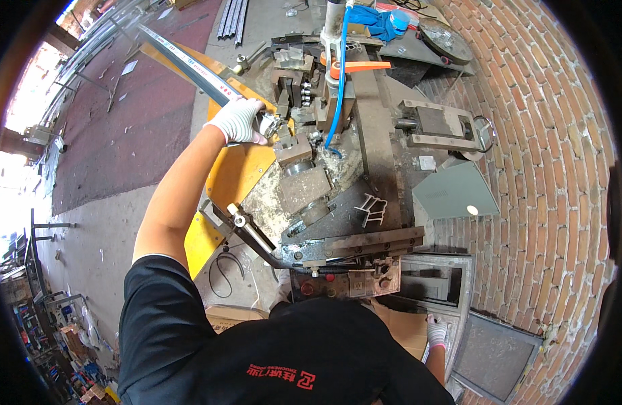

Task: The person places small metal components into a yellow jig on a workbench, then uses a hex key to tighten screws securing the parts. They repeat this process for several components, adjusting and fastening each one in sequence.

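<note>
My left hand (pixel 238 123), in a white knit glove, is closed around the near end of a long metal profile (pixel 196 71). The profile slants away to the upper left and has a printed protective film along it. Its cut end (pixel 268 124) shows hollow chambers, close to the clamping blocks (pixel 292 148) of a machine. Down at the lower right, my right hand (pixel 437 331), also gloved, is beside a cardboard sheet (pixel 402 329) and a grey metal frame (pixel 459 307). Its fingers are too small to make out, so whether it grips anything is unclear.
A button panel (pixel 345 280) sits at the machine's near edge. On the machine bed lies a short profile offcut (pixel 372 210). A blue air hose (pixel 341 81) and an orange lever (pixel 361 66) rise behind the blocks. A brick wall (pixel 547 169) bounds the right.
</note>
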A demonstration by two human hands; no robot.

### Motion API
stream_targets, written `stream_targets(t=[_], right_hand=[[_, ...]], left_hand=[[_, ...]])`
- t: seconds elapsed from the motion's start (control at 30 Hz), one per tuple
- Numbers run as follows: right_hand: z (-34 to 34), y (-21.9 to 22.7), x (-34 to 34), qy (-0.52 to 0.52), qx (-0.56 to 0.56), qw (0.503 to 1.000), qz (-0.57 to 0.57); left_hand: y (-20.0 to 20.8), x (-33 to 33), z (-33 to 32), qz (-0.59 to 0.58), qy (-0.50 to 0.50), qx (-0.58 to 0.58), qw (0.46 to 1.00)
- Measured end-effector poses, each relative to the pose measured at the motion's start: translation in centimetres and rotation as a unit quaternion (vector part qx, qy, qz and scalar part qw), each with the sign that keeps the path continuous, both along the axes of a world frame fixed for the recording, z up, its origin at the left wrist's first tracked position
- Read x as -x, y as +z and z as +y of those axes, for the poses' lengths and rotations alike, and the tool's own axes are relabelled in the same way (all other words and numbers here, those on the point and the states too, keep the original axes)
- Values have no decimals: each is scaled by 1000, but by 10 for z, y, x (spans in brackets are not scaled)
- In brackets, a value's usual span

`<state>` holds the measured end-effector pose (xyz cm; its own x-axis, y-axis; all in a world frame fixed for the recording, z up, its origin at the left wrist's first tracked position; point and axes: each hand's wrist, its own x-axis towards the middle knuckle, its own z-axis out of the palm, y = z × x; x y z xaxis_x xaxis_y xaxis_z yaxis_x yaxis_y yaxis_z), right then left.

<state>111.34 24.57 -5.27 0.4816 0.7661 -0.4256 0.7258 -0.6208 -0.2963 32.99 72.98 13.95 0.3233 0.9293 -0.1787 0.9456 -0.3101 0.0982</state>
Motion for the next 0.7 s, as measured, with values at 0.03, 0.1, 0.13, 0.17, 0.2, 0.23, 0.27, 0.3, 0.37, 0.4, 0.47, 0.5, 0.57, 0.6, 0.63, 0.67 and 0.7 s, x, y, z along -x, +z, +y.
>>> stream_targets(t=[0.03, 0.1, 0.13, 0.17, 0.2, 0.23, 0.27, 0.3, 0.37, 0.4, 0.47, 0.5, 0.57, 0.6, 0.63, 0.67, 0.7], right_hand=[[-1, -1, -1, -4, 3, 1000, 12], [-3, -2, -2, -45, 35, 998, 28], [-5, -2, -2, -35, 33, 998, 31], [-5, -3, -2, -32, 31, 998, 36], [-5, -4, -1, -29, 29, 998, 40], [-5, -5, -1, -34, 31, 998, 42], [-4, -5, 0, -39, 33, 998, 43], [-3, -5, 2, -59, 41, 996, 51], [1, -2, 6, -53, 57, 996, 39], [4, 0, 8, -68, 67, 995, 38], [8, 6, 13, -55, 65, 996, 28], [9, 9, 15, -64, 65, 995, 30], [10, 13, 18, -73, 72, 994, 39], [9, 14, 18, -84, 66, 993, 53], [8, 14, 17, -63, 48, 995, 52], [5, 13, 17, -43, 21, 997, 57], [3, 11, 15, -42, 7, 997, 66]], left_hand=[[0, -2, -1, -1, 3, -8, 1000], [-1, -4, -2, 5, 2, -13, 1000], [-2, -4, -1, 7, 2, -16, 1000], [-2, -5, -1, 7, 3, -15, 1000], [-3, -5, 0, 6, 5, -13, 1000], [-4, -5, 1, 6, 5, -10, 1000], [-5, -5, 2, -8, 8, -11, 1000], [-5, -6, 4, -23, 10, -11, 1000], [-5, -9, 6, -44, 9, -16, 999], [-5, -13, 7, -50, 6, -19, 999], [-6, -19, 9, -38, 2, -8, 999], [-6, -20, 9, -30, 6, -11, 999], [-8, -22, 9, -14, 13, -18, 1000], [-8, -22, 9, -12, 13, -21, 1000], [-9, -21, 9, -9, 5, -27, 1000], [-10, -20, 9, -5, 1, -32, 999], [-12, -18, 10, 0, -4, -35, 999]])
